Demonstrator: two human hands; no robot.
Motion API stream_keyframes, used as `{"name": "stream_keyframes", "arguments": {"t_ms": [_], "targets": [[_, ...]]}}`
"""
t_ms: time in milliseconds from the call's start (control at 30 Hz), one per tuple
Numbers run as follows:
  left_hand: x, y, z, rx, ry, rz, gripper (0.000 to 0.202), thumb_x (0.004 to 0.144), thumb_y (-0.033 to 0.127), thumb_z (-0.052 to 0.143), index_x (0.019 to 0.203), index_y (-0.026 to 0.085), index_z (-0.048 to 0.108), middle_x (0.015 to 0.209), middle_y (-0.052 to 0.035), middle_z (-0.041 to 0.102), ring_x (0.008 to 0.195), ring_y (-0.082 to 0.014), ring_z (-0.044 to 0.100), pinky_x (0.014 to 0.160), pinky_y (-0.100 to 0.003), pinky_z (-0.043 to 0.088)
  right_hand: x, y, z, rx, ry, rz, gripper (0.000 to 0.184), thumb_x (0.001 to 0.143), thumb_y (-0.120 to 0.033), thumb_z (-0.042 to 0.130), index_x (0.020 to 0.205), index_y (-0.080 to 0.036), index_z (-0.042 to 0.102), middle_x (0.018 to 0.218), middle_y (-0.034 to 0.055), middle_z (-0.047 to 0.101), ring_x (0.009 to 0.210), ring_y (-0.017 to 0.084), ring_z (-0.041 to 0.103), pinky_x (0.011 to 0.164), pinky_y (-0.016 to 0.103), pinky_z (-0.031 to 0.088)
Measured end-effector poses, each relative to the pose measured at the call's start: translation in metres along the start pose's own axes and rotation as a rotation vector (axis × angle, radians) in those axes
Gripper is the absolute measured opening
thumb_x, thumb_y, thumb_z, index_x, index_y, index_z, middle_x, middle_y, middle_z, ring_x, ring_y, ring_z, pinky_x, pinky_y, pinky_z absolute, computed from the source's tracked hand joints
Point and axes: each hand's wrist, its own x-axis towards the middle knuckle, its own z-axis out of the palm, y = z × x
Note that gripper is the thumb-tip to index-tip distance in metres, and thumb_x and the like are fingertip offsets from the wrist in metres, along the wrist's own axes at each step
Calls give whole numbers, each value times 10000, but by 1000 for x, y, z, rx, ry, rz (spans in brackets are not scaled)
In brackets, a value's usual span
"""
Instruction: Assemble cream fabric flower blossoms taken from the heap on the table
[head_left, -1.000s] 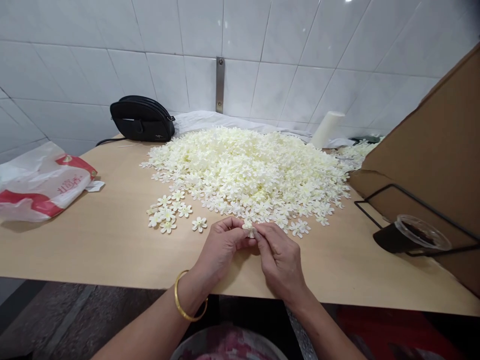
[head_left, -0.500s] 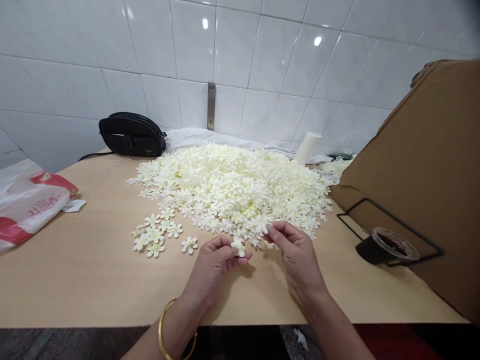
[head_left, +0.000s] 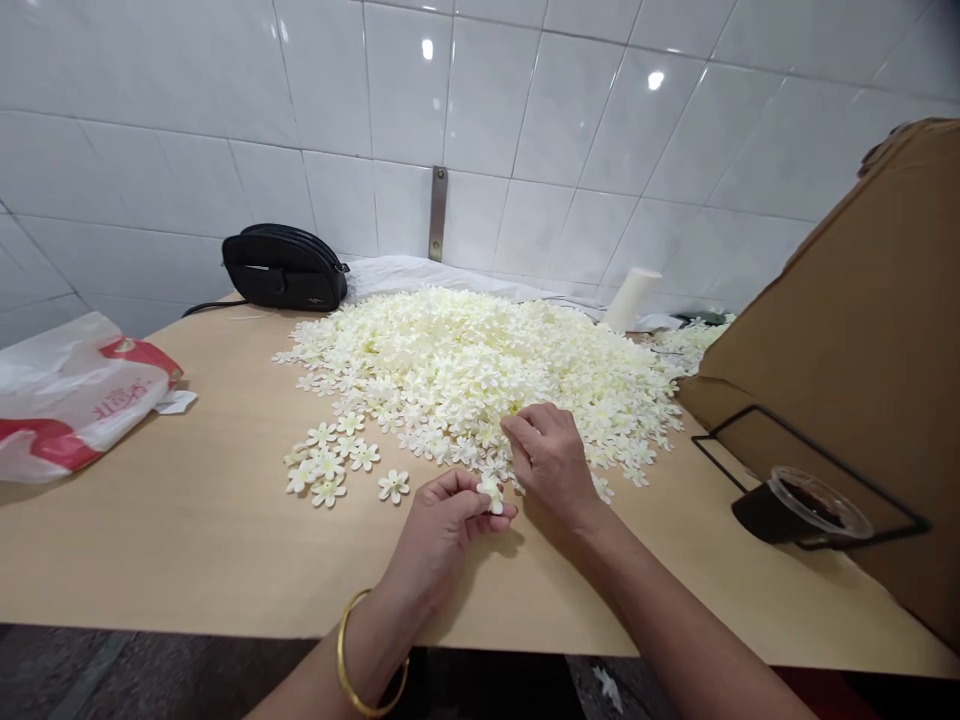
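Note:
A cream-white artificial flower [head_left: 491,493] is pinched between the thumb and fingers of my left hand [head_left: 450,515], just in front of a large heap of loose flowers [head_left: 457,350]. At the heap's front edge, my right hand [head_left: 553,455] reaches in with thumb and fingertips drawn together among the petals. What those fingertips grip, if anything, is hidden. A small group of flowers [head_left: 328,463] lies left of my left hand. One single flower [head_left: 394,487] sits apart, nearer that hand.
A black pouch [head_left: 285,268] stands behind the heap on the left. A red-and-white plastic bag [head_left: 97,395] lies at the left edge. On the right, a dark drink cup [head_left: 799,507] sits in a wire holder by a cardboard box [head_left: 840,310]. A white cone [head_left: 632,298] stands behind.
My right hand has moved left and forward into the heap's front edge, its fingers turned inward. My left hand keeps its flower. The view has shifted slightly left.

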Motion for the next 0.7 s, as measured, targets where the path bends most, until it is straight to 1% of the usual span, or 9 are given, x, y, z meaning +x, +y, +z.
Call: {"name": "stream_keyframes", "arguments": {"t_ms": [133,233,333,367,433,500,567,633,700], "targets": [[0,0,2,-20,12,-9,136,588,99,596,640,141,478,539,18,539,592,-138,600,587,-231,424,14,7,-9,56,138,49,164,804,-151,420,818,-179,581,728,40,533,745,171,454,699,294,325],[2,1,3,-30,44,-36,152,565,98,604,616,140,467,501,23,528,557,-131,593,562,-221,416,41,17,-14,-38,180,24,167,803,-151,416,819,-175,580,739,50,535,761,183,450,710,308,311],[4,1,4,-21,61,-39,161,544,99,613,598,137,467,488,13,537,544,-134,591,555,-221,418,72,24,-10,-134,103,-41,196,787,-111,402,799,-170,589,747,66,532,761,193,440,702,322,296],[4,1,3,-18,61,-36,159,543,100,613,596,137,467,487,10,540,547,-137,593,557,-223,420,79,26,-7,-133,46,-76,195,781,-108,408,789,-171,592,740,66,532,749,189,442,691,317,298],[5,1,2,-14,65,-33,154,546,102,608,591,137,465,484,5,545,548,-141,595,557,-226,420,86,28,-2,-118,-22,-121,174,771,-122,437,796,-180,600,728,58,533,730,179,450,668,300,308],[5,0,1,-12,63,-37,143,555,104,600,593,137,465,490,0,553,547,-140,594,559,-227,419,82,27,-2,-79,-21,-121,178,773,-137,449,863,-185,595,752,55,535,743,177,458,666,291,320],[4,-1,1,-8,52,-34,133,569,105,592,602,138,467,504,-4,559,552,-139,595,564,-231,418,68,25,-8,-12,34,-88,201,790,-140,429,917,-178,580,788,61,536,771,179,461,685,296,329],[3,-1,0,-9,22,-21,126,581,103,584,614,140,468,528,-2,563,569,-142,598,579,-238,419,51,20,-15,65,60,-70,187,805,-149,413,880,-170,584,780,59,538,765,173,464,695,297,339],[2,0,1,-10,-4,-10,123,588,101,579,626,144,470,551,3,561,588,-142,599,598,-247,419,36,15,-21,111,-25,-92,180,812,-158,409,828,-172,589,754,54,540,731,164,464,668,286,347]]}}
